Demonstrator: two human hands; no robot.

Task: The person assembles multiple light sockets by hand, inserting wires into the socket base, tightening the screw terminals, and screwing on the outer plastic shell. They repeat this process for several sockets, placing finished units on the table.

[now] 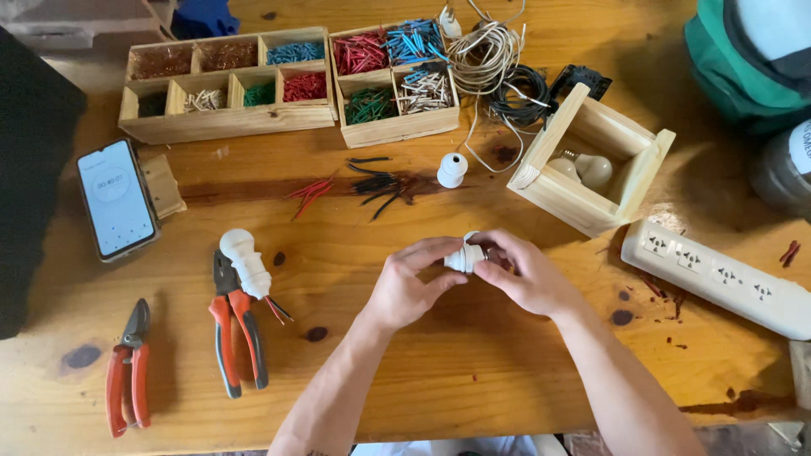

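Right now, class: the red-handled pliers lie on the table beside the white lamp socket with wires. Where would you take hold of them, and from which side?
Probably grip the pliers by the two red handles, coming from the near table edge. The handles point toward the person and lie bare, while the metal head is tucked under the white lamp socket, whose wires trail to the right.

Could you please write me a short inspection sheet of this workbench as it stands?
Surface: wooden table, stained in spots.
Job's things: white lamp socket between both hands.
Clutter: pliers, cutters, second socket, phone, wire-piece trays, box with bulb.
Grips: left hand and right hand pinch the socket.
Cables: coiled wires; power strip.
Surroundings: green bag.
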